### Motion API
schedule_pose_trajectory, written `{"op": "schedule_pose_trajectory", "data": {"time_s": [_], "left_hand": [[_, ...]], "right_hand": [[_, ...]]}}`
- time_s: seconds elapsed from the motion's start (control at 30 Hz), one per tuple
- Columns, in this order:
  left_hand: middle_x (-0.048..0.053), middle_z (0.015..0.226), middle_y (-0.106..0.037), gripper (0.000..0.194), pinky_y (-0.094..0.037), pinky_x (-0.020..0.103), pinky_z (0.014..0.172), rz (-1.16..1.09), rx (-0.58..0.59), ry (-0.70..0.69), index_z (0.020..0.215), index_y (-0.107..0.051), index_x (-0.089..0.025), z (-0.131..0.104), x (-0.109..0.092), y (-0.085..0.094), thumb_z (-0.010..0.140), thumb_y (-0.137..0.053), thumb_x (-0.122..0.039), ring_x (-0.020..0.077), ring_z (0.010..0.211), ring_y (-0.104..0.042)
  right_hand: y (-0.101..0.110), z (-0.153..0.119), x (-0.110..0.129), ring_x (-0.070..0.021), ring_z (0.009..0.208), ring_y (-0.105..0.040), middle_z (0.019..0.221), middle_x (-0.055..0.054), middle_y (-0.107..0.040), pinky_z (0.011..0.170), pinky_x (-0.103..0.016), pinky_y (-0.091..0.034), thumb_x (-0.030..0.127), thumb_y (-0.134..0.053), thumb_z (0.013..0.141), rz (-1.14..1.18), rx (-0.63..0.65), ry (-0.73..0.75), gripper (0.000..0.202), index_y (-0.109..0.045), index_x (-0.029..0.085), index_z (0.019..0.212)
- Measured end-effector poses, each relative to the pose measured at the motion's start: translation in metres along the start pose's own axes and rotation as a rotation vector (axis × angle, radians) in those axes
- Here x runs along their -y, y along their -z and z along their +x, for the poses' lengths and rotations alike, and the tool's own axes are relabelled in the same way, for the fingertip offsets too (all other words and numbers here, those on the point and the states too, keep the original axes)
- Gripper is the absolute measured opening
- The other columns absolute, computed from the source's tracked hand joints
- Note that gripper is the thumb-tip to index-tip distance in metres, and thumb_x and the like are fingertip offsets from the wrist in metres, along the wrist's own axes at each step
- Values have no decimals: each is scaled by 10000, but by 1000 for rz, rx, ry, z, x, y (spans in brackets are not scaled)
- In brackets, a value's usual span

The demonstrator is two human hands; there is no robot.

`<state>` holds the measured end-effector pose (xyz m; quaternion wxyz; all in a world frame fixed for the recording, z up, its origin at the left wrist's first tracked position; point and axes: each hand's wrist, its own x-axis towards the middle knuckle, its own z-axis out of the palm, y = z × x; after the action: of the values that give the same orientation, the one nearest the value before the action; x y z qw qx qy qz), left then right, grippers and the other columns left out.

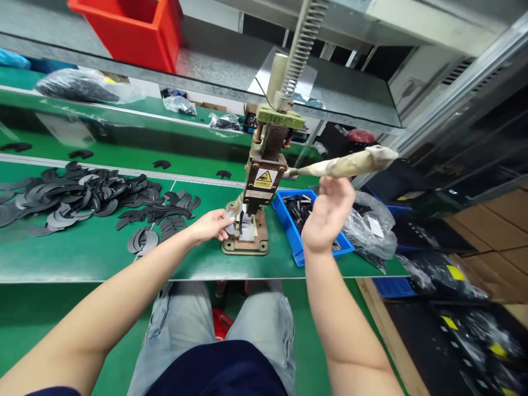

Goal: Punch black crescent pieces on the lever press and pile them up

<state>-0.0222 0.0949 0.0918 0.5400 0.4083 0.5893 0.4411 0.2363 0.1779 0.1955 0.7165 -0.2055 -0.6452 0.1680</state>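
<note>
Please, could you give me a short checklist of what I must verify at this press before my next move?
1. Part in left hand: ok, held over the base.
2. Part seated properly: cannot tell, fingers cover it.
3. Left fingers away from press: not ok, they are close to it.
4. Right hand gripping lever: cannot tell, only fingertips reach it.
5. Warning label visible: ok.

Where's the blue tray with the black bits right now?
In the head view, the blue tray is right of centre on the green table, between the lever press and a clear plastic bag, partly hidden by the right hand.
</note>
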Motion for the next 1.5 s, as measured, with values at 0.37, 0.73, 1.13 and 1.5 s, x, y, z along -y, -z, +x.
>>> {"op": "schedule_pose_trajectory", "data": {"time_s": [0.37,0.73,1.13,1.5], "left_hand": [[-46,558,-609,490,-470,212,446,23,127,-92,854,-530,-222,-94,-11,-23,856,-805,-627,139,464,-643],[-55,532,-571,555,-453,222,445,-53,258,47,829,-530,-222,-93,-3,-20,795,-831,-687,128,428,-589],[18,765,-556,406,-450,310,682,618,-75,-470,710,-551,-230,-102,-6,-37,979,-614,-528,183,730,-526],[4,713,-504,469,-360,304,614,578,-53,-407,659,-464,-235,-99,-10,-55,953,-615,-567,174,674,-452]], "right_hand": [[-17,-178,12,-188,908,-714,967,-41,-748,889,-347,-598,499,-727,937,175,558,-608,288,-676,221,997],[-7,-168,35,-203,915,-722,1012,-65,-783,897,-373,-601,399,-637,992,133,600,-483,189,-703,225,1025],[16,-148,28,-216,875,-694,964,-85,-770,802,-390,-560,304,-570,1041,-212,840,54,131,-682,236,1036],[30,-140,32,-234,952,-754,993,-96,-801,863,-416,-627,273,-562,1029,-239,884,140,156,-706,245,1084]]}}
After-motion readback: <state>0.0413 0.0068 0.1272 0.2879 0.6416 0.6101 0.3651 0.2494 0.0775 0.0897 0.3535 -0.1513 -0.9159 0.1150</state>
